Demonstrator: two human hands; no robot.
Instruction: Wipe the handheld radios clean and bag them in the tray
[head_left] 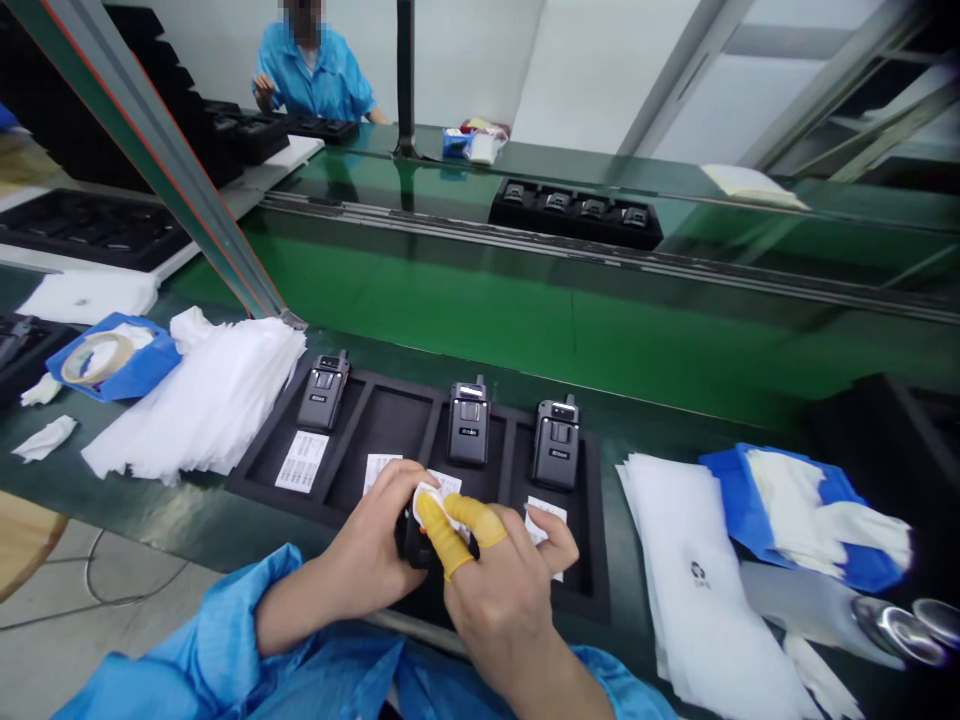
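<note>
Your left hand [375, 545] grips a small black radio [411, 545] over the black tray [390, 425]. Your right hand [502, 585], with yellow fingertip covers, pinches a white cloth [429, 497] on it.

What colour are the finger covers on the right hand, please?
Yellow finger covers on the right hand; head view.

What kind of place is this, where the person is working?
Most likely an electronics assembly or packing line in a factory. A long green conveyor belt runs past the bench, black trays hold identical small black devices, and a co-worker in a blue work coat sits further along.
</note>
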